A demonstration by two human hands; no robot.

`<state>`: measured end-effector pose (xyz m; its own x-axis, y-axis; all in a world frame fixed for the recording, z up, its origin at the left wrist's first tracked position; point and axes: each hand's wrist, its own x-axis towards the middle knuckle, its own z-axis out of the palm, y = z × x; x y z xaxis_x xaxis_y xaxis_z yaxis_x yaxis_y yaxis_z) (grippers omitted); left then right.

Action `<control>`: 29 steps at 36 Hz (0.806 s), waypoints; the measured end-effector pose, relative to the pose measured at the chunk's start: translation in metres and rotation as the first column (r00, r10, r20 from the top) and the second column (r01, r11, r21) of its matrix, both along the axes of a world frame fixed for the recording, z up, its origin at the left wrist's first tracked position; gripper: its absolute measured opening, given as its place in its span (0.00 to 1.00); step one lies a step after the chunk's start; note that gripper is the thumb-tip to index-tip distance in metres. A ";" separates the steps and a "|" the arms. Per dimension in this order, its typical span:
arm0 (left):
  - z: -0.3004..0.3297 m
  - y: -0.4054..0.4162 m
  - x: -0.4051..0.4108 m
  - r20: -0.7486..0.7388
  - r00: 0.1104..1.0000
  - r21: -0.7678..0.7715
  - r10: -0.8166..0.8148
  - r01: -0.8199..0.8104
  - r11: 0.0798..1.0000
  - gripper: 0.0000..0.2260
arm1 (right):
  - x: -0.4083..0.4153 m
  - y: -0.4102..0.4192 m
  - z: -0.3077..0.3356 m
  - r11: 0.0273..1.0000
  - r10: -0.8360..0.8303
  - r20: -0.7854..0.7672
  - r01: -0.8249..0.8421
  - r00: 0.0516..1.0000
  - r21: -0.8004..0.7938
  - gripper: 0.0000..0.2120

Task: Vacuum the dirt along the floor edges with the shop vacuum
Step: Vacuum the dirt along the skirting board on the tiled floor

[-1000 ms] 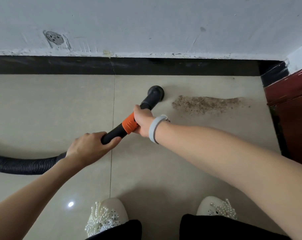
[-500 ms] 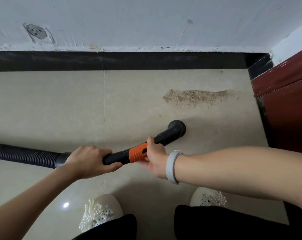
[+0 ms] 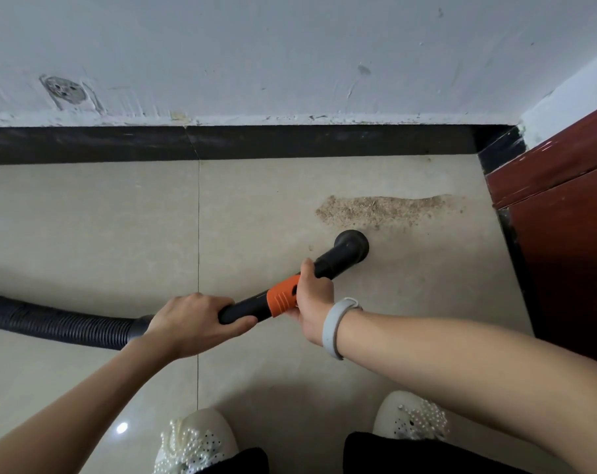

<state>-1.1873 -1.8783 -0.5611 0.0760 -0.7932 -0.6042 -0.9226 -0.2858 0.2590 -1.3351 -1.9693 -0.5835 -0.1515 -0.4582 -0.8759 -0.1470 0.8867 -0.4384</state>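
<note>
- Hands first: left hand (image 3: 194,325) is wrapped round the black vacuum wand (image 3: 246,311) at its rear end, thumb curled underneath, right where the ribbed hose (image 3: 54,325) joins on.
- right hand (image 3: 312,299) grips the same wand further forward, fingers closed over the orange collar (image 3: 282,299), thumb lying up along the tube. There's a grey wristband (image 3: 334,328) just behind that hand.
- Round black nozzle (image 3: 352,246) sits ahead of the right hand, mouth down on the tile floor (image 3: 95,227). Can't tell if it's actually touching the tile or a hair above it.
- Dirt pile (image 3: 382,210) is a sandy streak just past the nozzle, its near edge right beside the nozzle rim, running off to the right toward the red cabinet (image 3: 564,234).
- Beyond the dirt, a black baseboard (image 3: 290,142) runs along the foot of the scuffed white wall (image 3: 290,53).
- Hose trails away to the left of the left hand, lying on the floor.
- Two cream shoes with pearl trim (image 3: 194,443) below the arms.
</note>
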 end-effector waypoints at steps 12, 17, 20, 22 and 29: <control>-0.005 0.001 0.005 -0.042 0.999 -0.030 0.014 -0.015 0.999 0.22 | 0.010 -0.005 0.003 0.920 -0.370 0.209 0.388 0.905 -0.052 0.14; -0.007 0.005 0.010 0.089 0.985 -0.146 0.150 -0.136 0.980 0.22 | 0.032 -0.020 0.004 0.955 -0.275 0.155 0.288 0.949 -0.072 0.16; -0.006 0.007 0.012 0.173 0.952 -0.259 0.254 -0.205 0.944 0.23 | 0.049 -0.032 -0.001 0.972 -0.212 0.141 0.223 0.967 -0.069 0.18; -0.005 0.009 0.015 0.184 0.933 -0.294 0.310 -0.249 0.923 0.22 | 0.062 -0.035 -0.005 0.981 -0.170 0.139 0.181 0.976 -0.068 0.19; -0.002 0.004 0.031 0.139 0.904 -0.317 0.405 -0.346 0.883 0.22 | 0.087 -0.047 -0.005 0.996 -0.018 0.132 0.030 0.991 -0.082 0.19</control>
